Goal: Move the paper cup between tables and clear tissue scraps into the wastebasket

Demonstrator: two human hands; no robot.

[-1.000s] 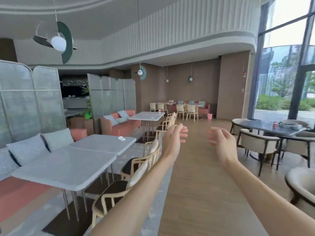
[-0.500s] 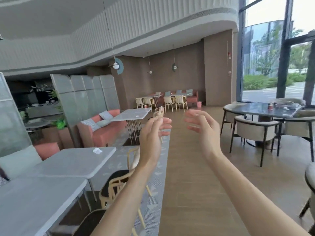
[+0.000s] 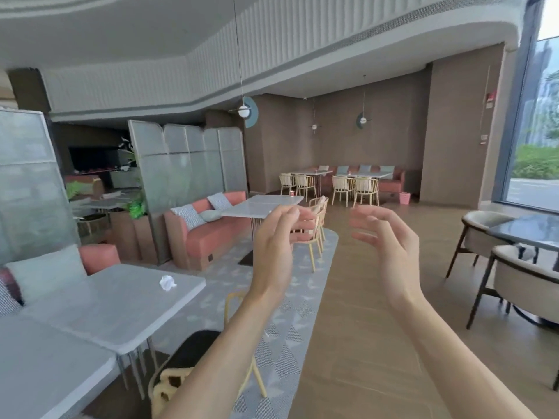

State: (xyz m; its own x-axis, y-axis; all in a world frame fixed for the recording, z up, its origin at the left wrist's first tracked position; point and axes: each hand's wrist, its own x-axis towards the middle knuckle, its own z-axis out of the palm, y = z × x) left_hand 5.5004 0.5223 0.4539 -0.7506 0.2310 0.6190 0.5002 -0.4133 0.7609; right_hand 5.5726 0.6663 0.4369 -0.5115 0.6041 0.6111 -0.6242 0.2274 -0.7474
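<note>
Both my hands are raised in front of me with loosely curled fingers and hold nothing. My left hand [image 3: 276, 240] and my right hand [image 3: 385, 240] face each other, a gap between them. A crumpled white tissue scrap [image 3: 167, 282] lies on the near grey table [image 3: 121, 306] at lower left, well left of my left hand. A small red paper cup [image 3: 292, 193] stands on the farther grey table [image 3: 266, 204] beyond my left hand. A pink wastebasket [image 3: 404, 198] sits on the floor by the far wall.
Wooden chairs [image 3: 314, 234] line the tables on a grey patterned rug. Pink sofas [image 3: 208, 234] run along the left. A dark table [image 3: 526, 231] with padded chairs stands at right. More tables and chairs fill the far corner. Wood floor runs down the middle.
The view has moved forward and turned left. The tissue table is nearer and lower left. Both hands stay raised and empty, roughly as before.
</note>
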